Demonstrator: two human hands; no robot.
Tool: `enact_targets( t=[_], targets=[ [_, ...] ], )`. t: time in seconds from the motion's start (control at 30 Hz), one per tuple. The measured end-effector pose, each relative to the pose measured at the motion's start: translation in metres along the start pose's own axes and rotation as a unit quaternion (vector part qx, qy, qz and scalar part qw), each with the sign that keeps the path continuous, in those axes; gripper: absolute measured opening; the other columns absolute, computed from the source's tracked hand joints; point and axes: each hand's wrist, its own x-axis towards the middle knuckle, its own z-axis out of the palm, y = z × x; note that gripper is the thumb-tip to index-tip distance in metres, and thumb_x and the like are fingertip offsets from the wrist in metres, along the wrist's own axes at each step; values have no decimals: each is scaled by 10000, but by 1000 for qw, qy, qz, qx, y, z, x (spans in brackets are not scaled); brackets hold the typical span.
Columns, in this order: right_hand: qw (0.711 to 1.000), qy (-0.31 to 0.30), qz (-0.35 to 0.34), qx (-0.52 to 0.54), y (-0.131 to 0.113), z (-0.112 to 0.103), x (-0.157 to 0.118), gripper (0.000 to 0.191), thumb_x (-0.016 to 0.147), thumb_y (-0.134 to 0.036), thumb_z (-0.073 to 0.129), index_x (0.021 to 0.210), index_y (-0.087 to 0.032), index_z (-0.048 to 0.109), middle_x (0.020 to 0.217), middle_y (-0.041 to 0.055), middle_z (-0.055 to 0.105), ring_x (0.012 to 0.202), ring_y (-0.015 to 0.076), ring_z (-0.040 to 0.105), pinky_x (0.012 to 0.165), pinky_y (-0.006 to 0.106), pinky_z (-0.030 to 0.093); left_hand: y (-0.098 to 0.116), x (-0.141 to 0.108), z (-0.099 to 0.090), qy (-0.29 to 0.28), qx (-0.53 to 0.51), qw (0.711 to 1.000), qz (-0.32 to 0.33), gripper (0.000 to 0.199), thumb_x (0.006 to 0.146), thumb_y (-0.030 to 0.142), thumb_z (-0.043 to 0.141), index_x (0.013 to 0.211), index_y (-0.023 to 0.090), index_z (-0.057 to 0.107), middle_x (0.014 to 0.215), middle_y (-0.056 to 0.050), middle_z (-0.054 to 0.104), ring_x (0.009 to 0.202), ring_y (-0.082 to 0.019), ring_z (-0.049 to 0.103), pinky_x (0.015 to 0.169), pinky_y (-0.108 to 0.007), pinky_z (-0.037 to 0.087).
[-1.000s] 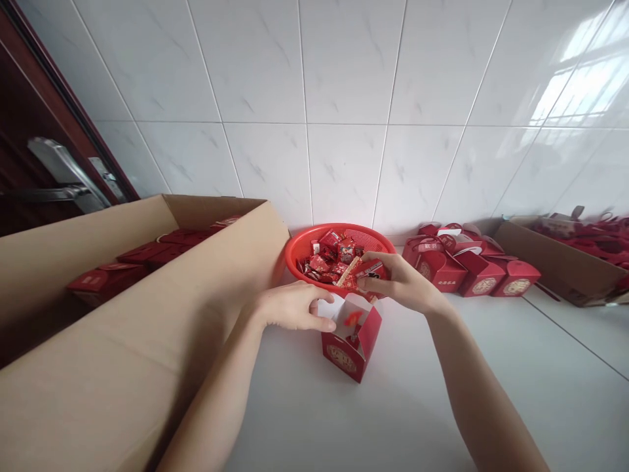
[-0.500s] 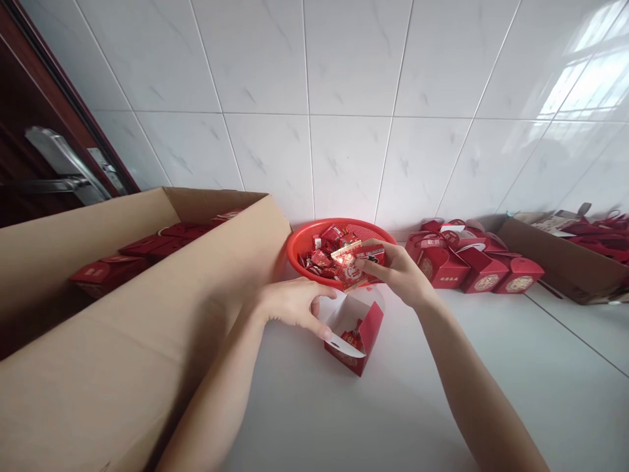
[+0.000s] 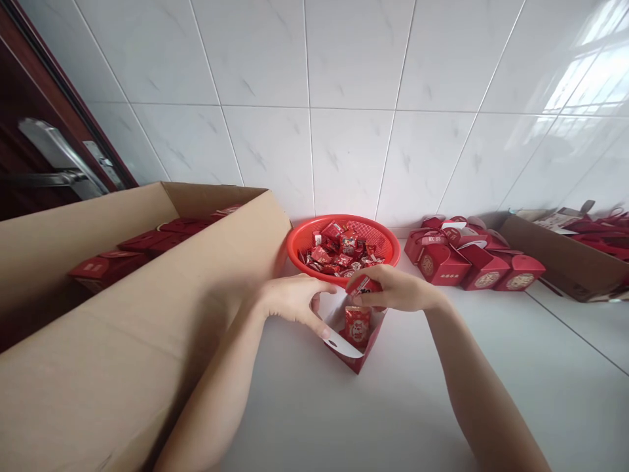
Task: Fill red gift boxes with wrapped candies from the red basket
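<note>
A small red gift box (image 3: 354, 362) stands with its top flaps up on the white counter. My left hand (image 3: 297, 305) grips its left side, the thumb on the white inner face of a flap and the other fingers partly hidden behind. Above the box's far right side, my right hand (image 3: 400, 288) pinches a red wrapped candy (image 3: 366, 286) between thumb and fingers. Inside the box a red and gold candy packet (image 3: 358, 326) leans upright. Just behind both hands sits a red plastic basket (image 3: 295, 242) with many red-wrapped candies (image 3: 339, 249) in it.
A tall cardboard box (image 3: 230, 262) holding several red boxes rises close on my left. At the right, closed red gift boxes (image 3: 445, 262) are grouped near the tiled wall (image 3: 348, 157). A second cardboard box (image 3: 550, 262) with red items is farther right.
My right hand has come down and toward me from over the basket to the gift box. The red and gold packet it held is now in the box. My left hand has stayed put.
</note>
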Motion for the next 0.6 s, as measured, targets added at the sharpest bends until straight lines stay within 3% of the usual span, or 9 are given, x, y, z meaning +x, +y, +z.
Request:
enact_targets(
  t=[0.13, 0.27, 0.4, 0.6],
  targets=[
    [985, 134, 11, 106, -6, 2, 1, 141, 838, -344, 610, 880, -212, 585, 668, -21, 635, 524, 146, 605, 487, 257, 454, 0, 0, 0, -3, -4, 1000, 3, 974, 617, 558, 779, 1472, 230, 446, 976, -36, 689, 915, -247, 656, 720, -262, 472],
    [960, 234, 5, 151, -9, 11, 11, 71, 787, -274, 532, 738, -222, 540, 617, -39, 554, 563, 149, 551, 545, 278, 430, -1, 0, 1, -3, -13, 1000, 14, 921, 615, 553, 785, 1438, 270, 483, 930, -12, 684, 902, -240, 654, 726, -265, 475],
    [964, 215, -25, 154, -5, 20, 20, 71, 729, -212, 515, 697, -214, 579, 649, -26, 569, 631, 158, 556, 592, 290, 441, -2, 1, 2, 5, -12, 1000, 12, 884, 593, 533, 806, 1380, 246, 524, 921, -20, 672, 847, -233, 658, 675, -262, 472],
    [988, 105, -64, 98, 1, 18, 16, 125, 750, -158, 600, 830, -192, 690, 803, 28, 716, 759, 185, 663, 672, 298, 516, -1, 1, 1, 5, -3, 999, 32, 727, 603, 513, 799, 1249, 240, 605, 878, -17, 667, 831, -229, 656, 633, -246, 461]
  ],
)
